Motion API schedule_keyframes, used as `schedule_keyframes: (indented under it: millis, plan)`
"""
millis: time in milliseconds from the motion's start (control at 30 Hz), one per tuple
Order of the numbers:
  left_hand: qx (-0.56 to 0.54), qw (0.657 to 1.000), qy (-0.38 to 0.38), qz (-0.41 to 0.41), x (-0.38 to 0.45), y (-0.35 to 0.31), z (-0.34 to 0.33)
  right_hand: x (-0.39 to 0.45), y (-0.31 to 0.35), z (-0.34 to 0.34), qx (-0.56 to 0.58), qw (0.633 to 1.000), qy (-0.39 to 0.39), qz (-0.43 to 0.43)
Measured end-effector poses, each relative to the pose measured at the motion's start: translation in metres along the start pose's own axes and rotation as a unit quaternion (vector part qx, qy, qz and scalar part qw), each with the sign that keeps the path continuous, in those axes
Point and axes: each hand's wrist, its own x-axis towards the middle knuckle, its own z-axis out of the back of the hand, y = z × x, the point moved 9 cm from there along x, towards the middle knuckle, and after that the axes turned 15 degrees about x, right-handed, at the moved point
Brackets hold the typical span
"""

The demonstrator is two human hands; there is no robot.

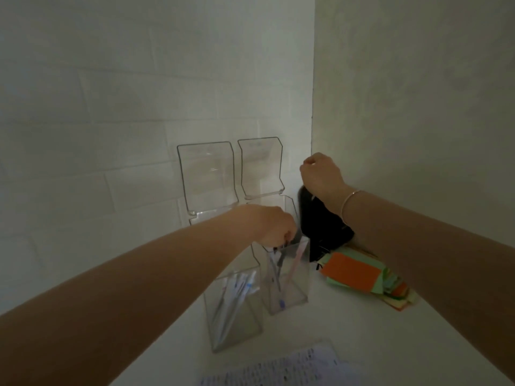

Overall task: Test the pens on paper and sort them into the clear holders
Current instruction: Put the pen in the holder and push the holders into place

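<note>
Pinching a dark pen (280, 256), the left hand (274, 225) over the right clear holder (289, 277); right hand (320, 174) seemingly fisted, empty.

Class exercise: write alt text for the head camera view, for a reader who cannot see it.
A person's left hand reaches into the right of two clear holders on a white table, fingers around pens. The right hand, curled, is raised near the wall corner above a black object and coloured paper.

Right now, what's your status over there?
Left hand pinching a pen at right holder. Right hand fisted, raised, apparently empty. Left holder has pens. Nothing blocking.
</note>
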Motion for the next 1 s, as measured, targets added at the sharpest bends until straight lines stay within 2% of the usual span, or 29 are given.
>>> schedule_keyframes:
  millis: [33, 67, 133, 167, 200, 233, 300, 333, 367, 533, 633, 767, 900, 1000]
  plan:
    - [0.01, 0.998, -0.062, 0.014, -0.007, 0.009, 0.017, 0.006, 0.0, -0.003, 0.015, 1.0, 0.009, -0.015]
    - [0.03, 0.987, -0.154, 0.045, -0.018, 0.024, 0.043, 0.01, 0.002, -0.007, 0.035, 0.999, 0.025, -0.029]
    - [0.064, 0.926, -0.34, 0.149, -0.051, 0.067, 0.092, 0.015, 0.012, -0.019, 0.093, 0.992, 0.075, -0.041]
    - [0.073, 0.895, -0.388, 0.207, -0.065, 0.09, 0.103, 0.017, 0.017, -0.026, 0.116, 0.988, 0.098, -0.039]
    - [0.076, 0.879, -0.393, 0.258, -0.07, 0.111, 0.103, 0.019, 0.022, -0.032, 0.125, 0.985, 0.111, -0.041]
    - [0.085, 0.883, -0.355, 0.295, -0.068, 0.127, 0.096, 0.021, 0.025, -0.038, 0.124, 0.984, 0.121, -0.046]
    - [0.115, 0.908, -0.237, 0.325, -0.049, 0.141, 0.071, 0.021, 0.025, -0.054, 0.133, 0.977, 0.144, -0.082]
    - [0.129, 0.913, -0.202, 0.329, -0.041, 0.142, 0.061, 0.02, 0.024, -0.061, 0.142, 0.973, 0.153, -0.099]
    - [0.137, 0.913, -0.199, 0.329, -0.036, 0.141, 0.057, 0.021, 0.023, -0.064, 0.153, 0.97, 0.156, -0.106]
    - [0.125, 0.884, -0.319, 0.319, -0.053, 0.138, 0.072, 0.022, 0.015, -0.053, 0.236, 0.957, 0.116, -0.125]
    - [0.112, 0.883, -0.369, 0.267, -0.074, 0.118, 0.085, 0.018, 0.012, -0.033, 0.281, 0.947, 0.095, -0.125]
    - [0.203, 0.862, -0.426, 0.183, -0.095, 0.052, 0.09, 0.003, 0.006, -0.009, 0.251, 0.958, 0.083, -0.112]
    - [0.214, 0.85, -0.462, 0.132, -0.091, -0.005, 0.064, -0.025, -0.021, 0.002, 0.245, 0.955, 0.08, -0.149]
    - [0.19, 0.864, -0.449, 0.125, -0.084, -0.024, 0.042, -0.042, -0.035, 0.0, 0.241, 0.956, 0.083, -0.146]
